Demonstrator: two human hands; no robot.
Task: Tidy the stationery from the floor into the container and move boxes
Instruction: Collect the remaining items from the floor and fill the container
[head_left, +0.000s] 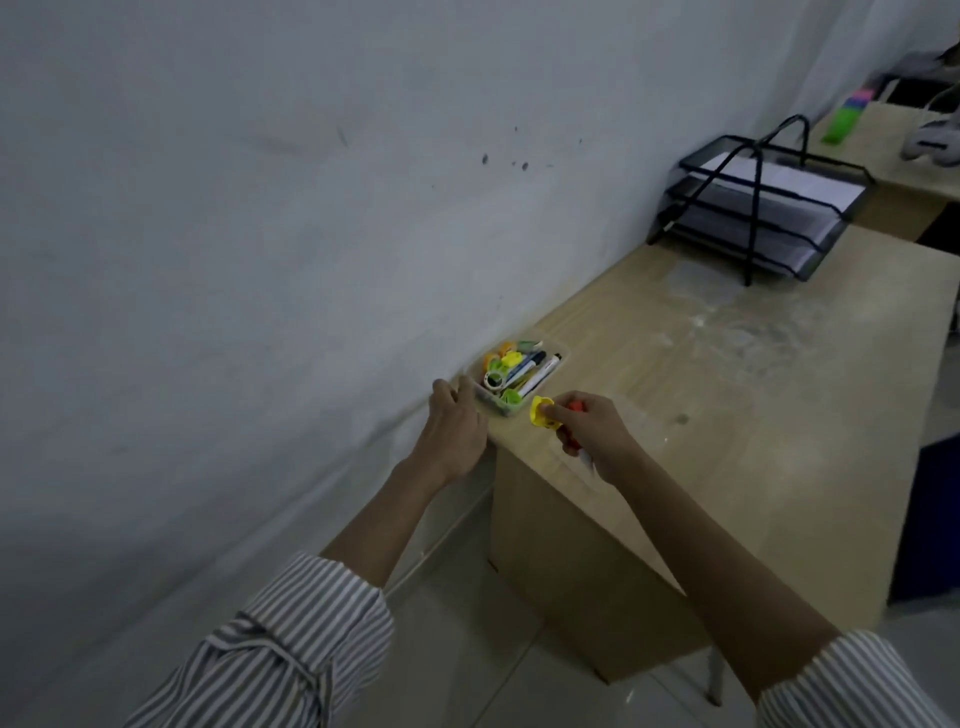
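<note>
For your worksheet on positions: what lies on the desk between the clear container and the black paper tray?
Nothing. In the head view, the desk between container and paper tray is bare, only smudged.

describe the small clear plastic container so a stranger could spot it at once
On the light wooden desk, look at the near corner against the white wall. The small clear plastic container sits there by the left hand, the only thing filled with markers and bright clips.

One head-worn camera looks forward and down, tilted, from above the outstretched arms. It faces the worktop (727, 395) corner against the wall (260, 208), fairly near.
</note>
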